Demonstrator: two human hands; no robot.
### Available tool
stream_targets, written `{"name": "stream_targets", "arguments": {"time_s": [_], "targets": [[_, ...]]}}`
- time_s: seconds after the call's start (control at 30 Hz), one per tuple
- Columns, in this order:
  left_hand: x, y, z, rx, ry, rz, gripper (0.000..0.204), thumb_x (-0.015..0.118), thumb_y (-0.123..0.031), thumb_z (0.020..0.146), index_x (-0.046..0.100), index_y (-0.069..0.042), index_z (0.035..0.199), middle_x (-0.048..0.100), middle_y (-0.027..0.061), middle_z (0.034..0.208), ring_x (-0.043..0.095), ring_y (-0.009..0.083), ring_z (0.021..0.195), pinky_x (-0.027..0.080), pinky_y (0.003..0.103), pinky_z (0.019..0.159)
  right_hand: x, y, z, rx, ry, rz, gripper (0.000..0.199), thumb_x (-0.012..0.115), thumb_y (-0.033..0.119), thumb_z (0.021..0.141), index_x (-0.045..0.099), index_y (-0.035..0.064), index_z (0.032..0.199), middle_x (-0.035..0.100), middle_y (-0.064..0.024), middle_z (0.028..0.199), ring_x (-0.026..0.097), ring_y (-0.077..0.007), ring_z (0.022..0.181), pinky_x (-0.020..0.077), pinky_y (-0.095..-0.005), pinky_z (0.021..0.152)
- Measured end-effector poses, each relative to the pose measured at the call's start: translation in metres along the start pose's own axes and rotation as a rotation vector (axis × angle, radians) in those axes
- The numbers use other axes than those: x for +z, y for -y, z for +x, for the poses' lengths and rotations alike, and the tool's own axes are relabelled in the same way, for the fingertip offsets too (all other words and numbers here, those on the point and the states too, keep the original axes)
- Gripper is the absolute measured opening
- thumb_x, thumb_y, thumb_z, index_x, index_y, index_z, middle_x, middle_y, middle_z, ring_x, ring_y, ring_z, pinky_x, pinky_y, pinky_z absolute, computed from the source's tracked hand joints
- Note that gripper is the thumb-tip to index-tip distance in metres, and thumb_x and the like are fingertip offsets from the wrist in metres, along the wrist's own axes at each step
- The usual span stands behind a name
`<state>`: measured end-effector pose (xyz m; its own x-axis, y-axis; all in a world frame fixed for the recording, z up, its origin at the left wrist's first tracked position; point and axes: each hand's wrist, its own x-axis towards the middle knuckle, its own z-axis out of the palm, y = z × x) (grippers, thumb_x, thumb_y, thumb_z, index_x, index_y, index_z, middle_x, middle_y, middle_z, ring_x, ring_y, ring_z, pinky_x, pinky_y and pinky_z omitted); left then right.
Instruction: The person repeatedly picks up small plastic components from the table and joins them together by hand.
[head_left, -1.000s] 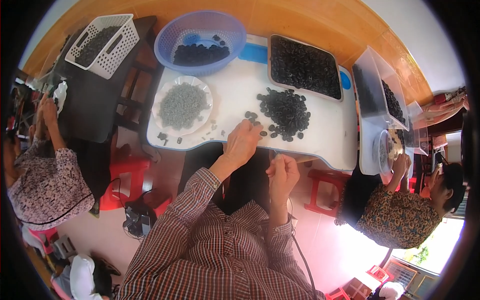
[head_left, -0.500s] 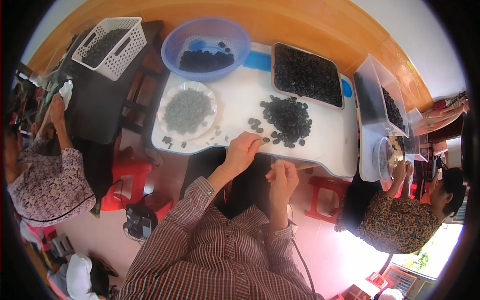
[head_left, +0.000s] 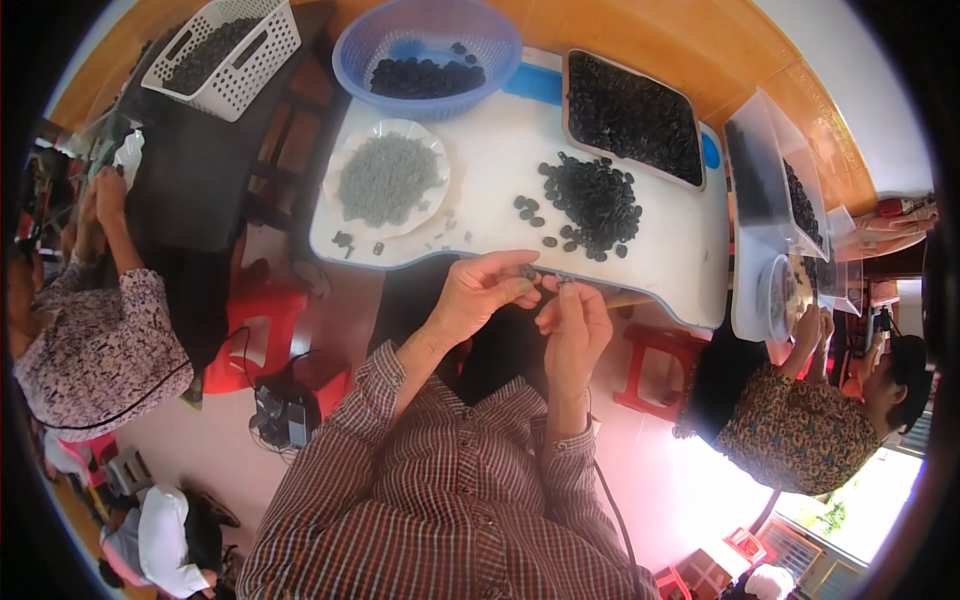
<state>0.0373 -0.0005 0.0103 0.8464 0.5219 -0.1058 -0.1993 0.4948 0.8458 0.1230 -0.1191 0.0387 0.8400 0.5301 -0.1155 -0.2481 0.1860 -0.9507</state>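
A small black oval piece point(head_left: 528, 271) is pinched between the thumb and forefinger of my left hand point(head_left: 478, 300), just off the table's near edge. Close beside it, my right hand point(head_left: 575, 325) has thumb and forefinger pressed together at a small greyish thing that I cannot make out. Beyond my hands, a pile of similar black oval pieces point(head_left: 595, 208) lies on the white table point(head_left: 490, 160), with several loose ones at its left. A white scalloped plate point(head_left: 437, 205) to the left holds a heap of small translucent pale pieces point(head_left: 385, 180).
Behind the plate stands a blue perforated basin point(head_left: 350, 75) with black pieces; a tray point(head_left: 702, 178) full of them is at the back right. Neighbouring tables hold a white basket point(head_left: 235, 95) and a clear bin point(head_left: 765, 165). People work on both sides. Red stools point(head_left: 655, 375) stand below.
My left hand has brought a black piece from the table's edge over to my right hand, which has risen to meet it. The view has shifted slightly, so the table sits higher.
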Motion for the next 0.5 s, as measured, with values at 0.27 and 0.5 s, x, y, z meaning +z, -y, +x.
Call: {"name": "stream_targets", "arguments": {"time_s": [0.27,0.5], "targets": [[-0.002,0.005,-0.014,0.045,-0.023,0.07,0.033,0.061,0.005,0.086,0.06,0.001,0.119,0.068,0.0086,0.092,0.065,0.012,0.078,0.054,0.024,0.074,0.006,-0.005,-0.006,-0.022,0.035,-0.05,0.013,0.055,0.011,0.095,0.057,-0.0014,0.095,0.068,-0.0112,0.094,0.054,-0.0072,0.056,0.0412,-0.0183,0.048],[-0.004,0.005,-0.017,0.057,-0.043,0.056,0.034,0.061,0.006,0.086,0.06,0.002,0.12,0.067,0.0082,0.099,0.065,0.0118,0.083,0.053,0.022,0.077,0.012,-0.009,-0.009,-0.035,0.062,-0.098,0.013,0.055,0.011,0.095,0.058,-0.0011,0.096,0.068,-0.0094,0.093,0.055,-0.0066,0.057,0.0425,-0.0177,0.05]]}}
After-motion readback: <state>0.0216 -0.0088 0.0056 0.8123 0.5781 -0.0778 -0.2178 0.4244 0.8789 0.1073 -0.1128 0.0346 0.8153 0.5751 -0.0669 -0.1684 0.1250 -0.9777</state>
